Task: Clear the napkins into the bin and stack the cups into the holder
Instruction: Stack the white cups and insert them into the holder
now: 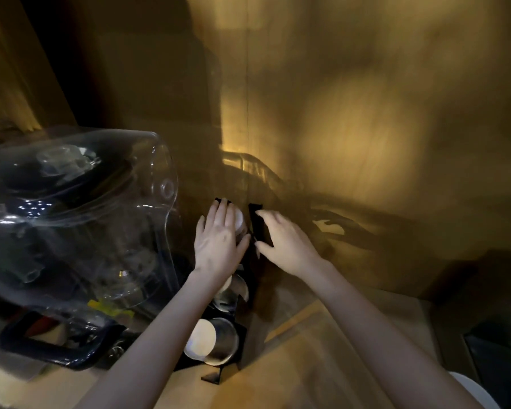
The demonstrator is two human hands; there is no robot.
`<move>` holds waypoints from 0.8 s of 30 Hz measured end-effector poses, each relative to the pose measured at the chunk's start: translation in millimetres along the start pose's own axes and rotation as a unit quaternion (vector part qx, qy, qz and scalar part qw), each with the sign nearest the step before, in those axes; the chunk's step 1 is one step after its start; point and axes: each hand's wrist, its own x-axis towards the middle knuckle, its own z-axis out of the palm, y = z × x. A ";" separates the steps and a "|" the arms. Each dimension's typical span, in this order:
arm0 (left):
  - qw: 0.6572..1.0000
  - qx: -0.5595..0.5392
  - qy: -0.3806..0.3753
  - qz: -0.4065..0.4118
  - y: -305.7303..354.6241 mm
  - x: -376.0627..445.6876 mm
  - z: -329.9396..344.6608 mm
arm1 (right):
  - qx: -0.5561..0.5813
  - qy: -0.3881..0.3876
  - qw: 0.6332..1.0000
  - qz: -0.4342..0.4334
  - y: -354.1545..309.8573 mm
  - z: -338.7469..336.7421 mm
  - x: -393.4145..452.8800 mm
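A black cup holder (260,228) stands upright against the wall, with cups lying in its slots. My left hand (219,240) is wrapped over a clear cup (239,222) at the holder's top slot. My right hand (283,240) grips the holder's black upright side at the top. Lower down, a second cup (233,290) and a third cup (210,340) with a pale round bottom rest in the holder. No napkins or bin are in view.
A big clear plastic cover (80,219) over glassware fills the left side, above a dark blue tray handle (53,349). The wooden counter (322,349) runs to the right. A white rim (466,388) shows at the lower right. The wall is close behind.
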 end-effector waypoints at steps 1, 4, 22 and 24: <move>1.000 -0.003 0.001 0.021 9.2 -4.2 -1.0 | -0.022 0.016 1.000 -0.003 3.4 -3.8 -9.2; 0.993 -0.023 -0.006 0.116 45.7 -19.7 3.0 | -0.105 0.057 0.993 -0.004 21.4 -11.9 -39.9; 0.900 -0.007 -0.332 0.282 252.7 -141.1 90.6 | -0.101 0.057 0.892 0.437 139.7 -19.8 -311.5; 0.895 0.006 -0.361 0.262 262.0 -149.1 92.8 | -0.011 0.080 0.856 0.511 142.2 -17.0 -324.2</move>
